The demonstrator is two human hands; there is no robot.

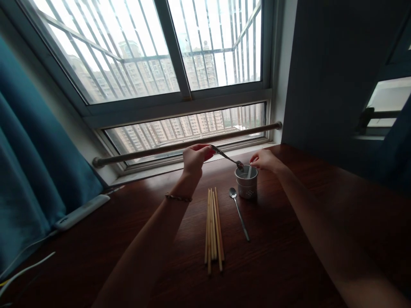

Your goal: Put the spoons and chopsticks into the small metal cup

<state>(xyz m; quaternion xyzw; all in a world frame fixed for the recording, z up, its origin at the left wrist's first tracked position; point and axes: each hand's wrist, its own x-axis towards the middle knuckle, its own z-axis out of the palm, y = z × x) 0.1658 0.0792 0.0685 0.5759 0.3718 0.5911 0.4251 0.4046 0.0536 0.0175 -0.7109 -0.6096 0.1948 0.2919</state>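
My left hand (pixel 195 159) is closed on the handle end of a slim metal utensil (pixel 224 155), which looks like a spoon. Its dark, rounded head slants down to the rim of a grey utensil holder (pixel 247 187) with small holes low in its side. At the holder's right rim, the fingers of my right hand (pixel 266 160) pinch a pale, narrow piece (pixel 249 172) that reaches down inside; its kind is unclear. A long-handled metal spoon (pixel 240 216) lies beside the holder, bowl end away from me. Left of it, several wooden chopsticks (pixel 213 233) lie in a loose bundle.
All of this is on a dark red-brown wooden table (pixel 269 261). A white power strip (pixel 82 211) and pale cables (pixel 28 267) lie at the left by a blue curtain (pixel 25 141). A rail (pixel 154 150) crosses the window behind the table.
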